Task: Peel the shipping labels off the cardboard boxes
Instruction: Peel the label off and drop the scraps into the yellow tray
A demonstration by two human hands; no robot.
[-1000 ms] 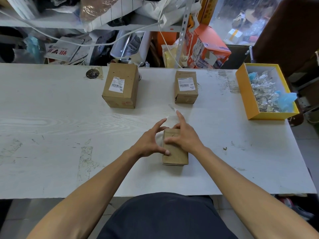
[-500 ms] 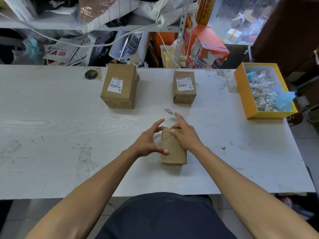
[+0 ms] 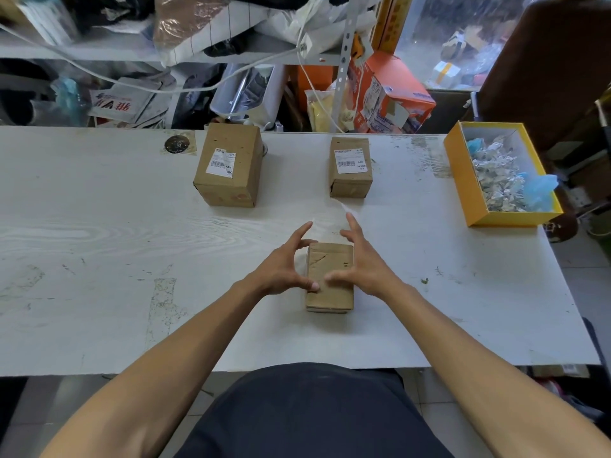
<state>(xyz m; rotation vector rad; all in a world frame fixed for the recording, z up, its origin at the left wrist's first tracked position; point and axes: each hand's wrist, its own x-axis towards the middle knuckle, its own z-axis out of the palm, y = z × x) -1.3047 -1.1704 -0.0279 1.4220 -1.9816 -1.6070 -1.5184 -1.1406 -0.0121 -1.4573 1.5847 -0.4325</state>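
Now | small box [image 3: 330, 276] between hands | left hand [image 3: 284, 266], right hand [image 3: 362, 266] spread, thumbs touching it

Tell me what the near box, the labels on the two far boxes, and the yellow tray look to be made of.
Near box: brown corrugated cardboard, matte, creased and scuffed, no label showing.
Labels: white paper stickers, probably thermal-printed, with black barcodes; the left one has a wrinkled corner.
Yellow tray: likely rigid paperboard, smooth yellow outside, white inside, with sharp folded walls.
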